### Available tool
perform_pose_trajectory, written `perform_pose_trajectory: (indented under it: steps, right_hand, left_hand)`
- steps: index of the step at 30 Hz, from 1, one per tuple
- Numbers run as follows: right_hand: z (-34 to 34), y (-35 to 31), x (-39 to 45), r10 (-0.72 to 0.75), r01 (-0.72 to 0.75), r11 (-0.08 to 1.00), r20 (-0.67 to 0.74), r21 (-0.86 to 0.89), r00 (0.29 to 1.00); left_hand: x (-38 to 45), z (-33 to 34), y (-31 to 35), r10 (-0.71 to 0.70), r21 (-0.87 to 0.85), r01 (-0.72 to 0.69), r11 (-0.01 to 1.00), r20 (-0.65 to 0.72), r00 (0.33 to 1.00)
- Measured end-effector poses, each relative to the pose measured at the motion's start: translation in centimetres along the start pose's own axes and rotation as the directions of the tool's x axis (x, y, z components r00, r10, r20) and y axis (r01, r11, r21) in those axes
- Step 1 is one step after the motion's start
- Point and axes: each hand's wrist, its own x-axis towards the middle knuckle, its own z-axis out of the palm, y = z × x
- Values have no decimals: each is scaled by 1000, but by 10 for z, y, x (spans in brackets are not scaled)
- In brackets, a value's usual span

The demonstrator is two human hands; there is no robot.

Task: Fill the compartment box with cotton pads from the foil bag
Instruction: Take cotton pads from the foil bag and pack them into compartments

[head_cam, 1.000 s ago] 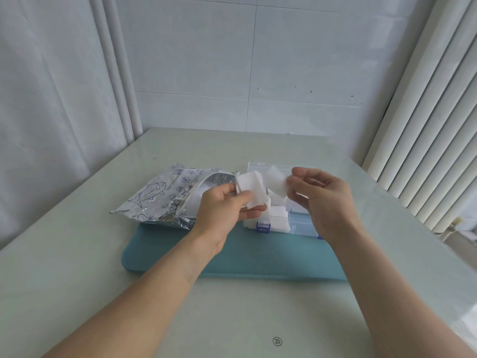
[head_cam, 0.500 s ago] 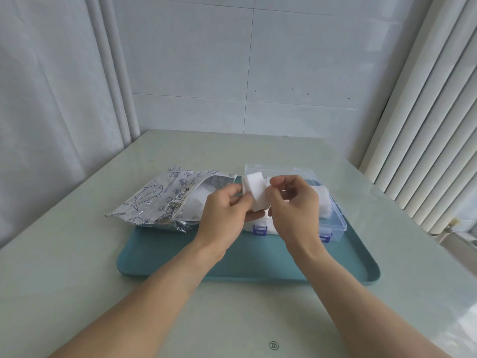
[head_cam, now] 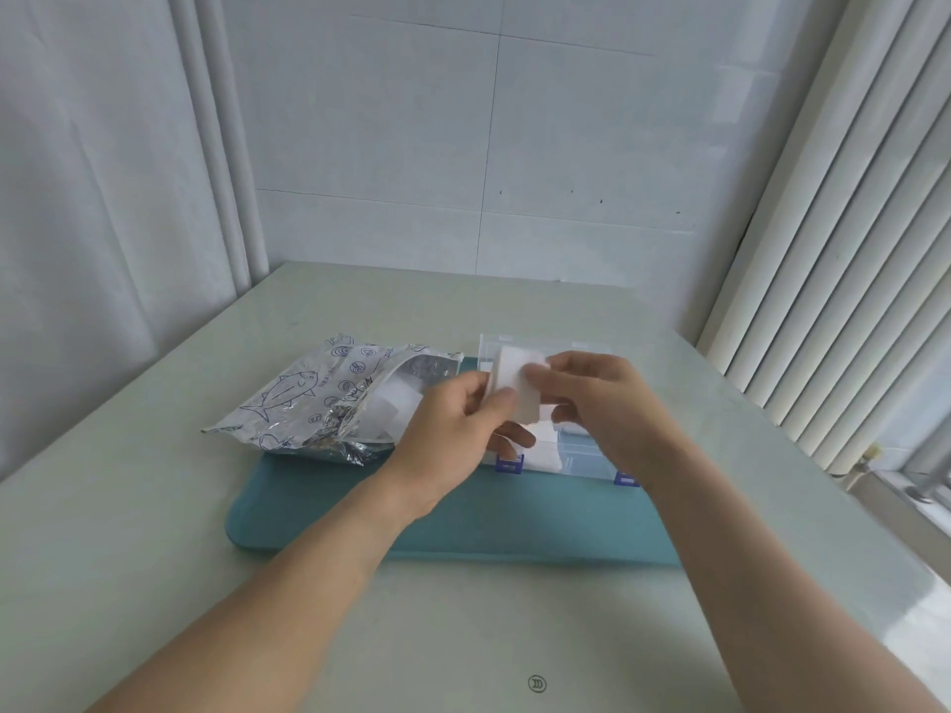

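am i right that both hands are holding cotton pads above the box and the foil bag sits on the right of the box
Not quite. The head view shows the foil bag to the left of the compartment box, not the right. The rest holds: the left hand and right hand both pinch the cotton pads above the box.

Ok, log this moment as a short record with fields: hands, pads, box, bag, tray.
left hand: pinches the stack of pads from the left
right hand: pinches the same stack from the right
pads: white, held above the box
box: clear, blue clasps, on the tray, some pads already inside
bag: foil, fish print, mouth open toward the box, white pads showing inside
tray: teal, on the table
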Motion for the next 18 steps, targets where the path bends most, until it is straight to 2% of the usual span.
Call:
perform_pose_trajectory:
  steps: [1, 3, 5, 7, 9, 12, 18]
  right_hand:
    - [-6, -3, 3, 21, -19, 997, -29, 71, 999]
    - [-19, -8, 9, 106, -100, 990, -61, 98, 992]
    - [-28, -9, 14, 210, -214, 970, -47, -114, 977]
    - [-26, -4, 18, 303, -299, 904, -38, -305, 952]
    - [-18, 5, 26, 360, -361, 817, -90, -449, 929]
    - [-11, 20, 36, 337, -365, 702, -167, -611, 927]
    - [-5, 25, 34, 230, -352, 591, -267, -726, 936]
  left_hand:
    - [1, 0, -1, 14, 80, -11, 997, -34, 999]
    - [4, -7, -7, 180, 364, -118, 924, -139, 974]
    - [5, -14, -9, 343, 562, -233, 794, -98, 934]
    - [9, -19, -13, 405, 671, -326, 666, 43, 913]
    - [10, -20, -20, 370, 745, -359, 562, 162, 915]
    - [9, -19, -28, 259, 820, -337, 462, 239, 936]
    - [9, -20, -26, 226, 833, -322, 449, 243, 943]
